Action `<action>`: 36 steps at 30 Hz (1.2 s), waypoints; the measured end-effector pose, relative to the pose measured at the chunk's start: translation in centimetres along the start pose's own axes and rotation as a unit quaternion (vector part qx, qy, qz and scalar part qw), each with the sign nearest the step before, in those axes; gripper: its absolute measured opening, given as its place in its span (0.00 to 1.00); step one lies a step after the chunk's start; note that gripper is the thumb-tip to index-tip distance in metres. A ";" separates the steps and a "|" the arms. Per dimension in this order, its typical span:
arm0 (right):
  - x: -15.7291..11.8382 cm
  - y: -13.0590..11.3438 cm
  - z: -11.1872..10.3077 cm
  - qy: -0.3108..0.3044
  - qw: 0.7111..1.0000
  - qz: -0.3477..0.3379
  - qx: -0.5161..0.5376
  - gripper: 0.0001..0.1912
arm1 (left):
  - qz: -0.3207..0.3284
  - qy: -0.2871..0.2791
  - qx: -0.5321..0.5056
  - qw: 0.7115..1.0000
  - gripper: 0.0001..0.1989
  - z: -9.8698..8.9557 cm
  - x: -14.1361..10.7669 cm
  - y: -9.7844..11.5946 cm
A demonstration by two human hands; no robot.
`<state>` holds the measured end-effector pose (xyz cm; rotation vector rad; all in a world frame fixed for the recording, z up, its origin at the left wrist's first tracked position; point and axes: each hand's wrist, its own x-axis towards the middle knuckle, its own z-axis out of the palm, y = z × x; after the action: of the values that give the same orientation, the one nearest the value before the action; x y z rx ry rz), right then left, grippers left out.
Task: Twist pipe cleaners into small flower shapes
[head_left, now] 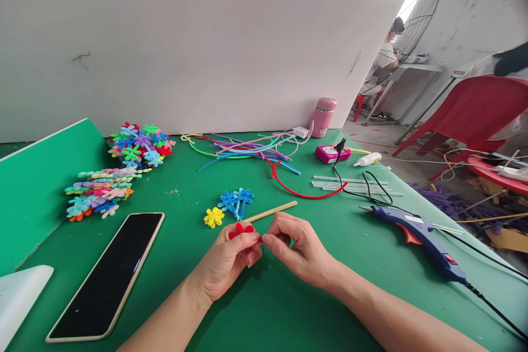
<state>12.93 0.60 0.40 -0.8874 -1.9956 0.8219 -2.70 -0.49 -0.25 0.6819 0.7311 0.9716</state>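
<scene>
Between the fingers of my left hand [226, 264] is a red pipe cleaner [244, 227] bent into small loops like petals. My right hand [303, 250], thumb and forefinger pinched, grips its short end beside the left fingertips. Just beyond my hands lie a yellow pipe-cleaner flower [214, 217] and several blue pipe-cleaner flowers [236, 201] with twisted stems. A thin wooden stick [272, 211] rests at a slant behind my fingers. Farther back, a long red pipe cleaner [305, 195] curves across the green table.
Loose coloured pipe cleaners [251, 146] lie at the back. Finished flowers [140, 146] are piled left, above a phone [109, 275]. On the right are a blue glue gun [421, 236] with its cord, clear glue sticks [350, 185], a pink box [328, 154] and a pink bottle [322, 117].
</scene>
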 end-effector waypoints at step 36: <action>0.6 0.4 0.1 -0.033 0.952 0.185 0.240 0.15 | 0.101 0.120 0.150 0.976 0.10 0.8 -0.1 0.3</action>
<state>12.69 1.25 0.28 -0.9573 -1.5874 1.4912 -2.22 -0.66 0.45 0.9254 1.0492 1.1552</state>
